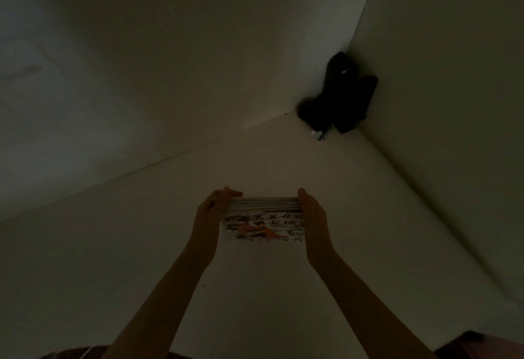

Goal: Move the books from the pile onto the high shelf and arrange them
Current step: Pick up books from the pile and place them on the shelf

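As hands [211, 211] [312, 214] flank them, books [263, 217] aloft.

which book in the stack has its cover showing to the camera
The nearest book, with the orange illustrated cover and dark characters. The other books behind it show only page edges, between the left hand and right hand.
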A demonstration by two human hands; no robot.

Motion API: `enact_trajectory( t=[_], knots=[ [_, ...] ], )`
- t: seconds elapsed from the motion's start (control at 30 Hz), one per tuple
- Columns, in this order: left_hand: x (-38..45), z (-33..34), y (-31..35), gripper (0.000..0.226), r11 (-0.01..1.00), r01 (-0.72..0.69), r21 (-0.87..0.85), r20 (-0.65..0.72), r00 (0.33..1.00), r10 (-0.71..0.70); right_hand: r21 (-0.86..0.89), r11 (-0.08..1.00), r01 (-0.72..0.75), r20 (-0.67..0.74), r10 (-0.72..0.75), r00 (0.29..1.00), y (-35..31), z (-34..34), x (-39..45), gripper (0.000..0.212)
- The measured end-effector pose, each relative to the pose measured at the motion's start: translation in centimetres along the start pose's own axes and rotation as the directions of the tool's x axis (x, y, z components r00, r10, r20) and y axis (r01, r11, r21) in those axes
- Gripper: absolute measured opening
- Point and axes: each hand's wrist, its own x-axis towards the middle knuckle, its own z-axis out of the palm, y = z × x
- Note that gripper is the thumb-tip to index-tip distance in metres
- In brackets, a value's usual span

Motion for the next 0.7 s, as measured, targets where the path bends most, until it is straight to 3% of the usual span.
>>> enact_trajectory(
  t=[0.13,0.23,0.37,0.53,0.63,0.7],
  knots=[
    [0.3,-0.4,0.1,0.039,0.989,0.062,-0.134,0.027,0.998,-0.059,0.020,1.000,0.013,0.032,-0.013,0.999,0.1,-0.2,-0.4,0.046],
    [-0.1,0.1,0.2,0.043,0.990,0.088,-0.108,0.043,0.996,-0.084,0.027,1.000,0.012,0.056,-0.014,0.998,0.6,-0.1,-0.4,0.032],
    [-0.3,0.1,0.2,0.047,0.989,0.102,-0.106,0.046,0.994,-0.097,0.022,1.000,-0.020,0.063,0.019,0.998,0.6,-0.1,0.0,0.032],
    [-0.1,0.1,-0.1,0.046,0.987,0.074,-0.145,-0.006,0.997,-0.076,-0.005,0.998,-0.064,0.057,0.065,0.996,0.6,0.0,-0.1,0.062],
    [0.4,-0.4,0.0,0.048,0.991,0.043,-0.125,-0.055,0.997,-0.051,-0.005,0.998,-0.069,0.077,0.069,0.995,0.7,-0.2,0.0,0.052],
    [0.9,-1.1,0.7,0.047,0.982,0.071,-0.176,-0.154,0.983,-0.098,0.000,0.998,-0.063,0.077,0.063,0.995,0.5,-0.1,-0.1,0.057]
  ],
)
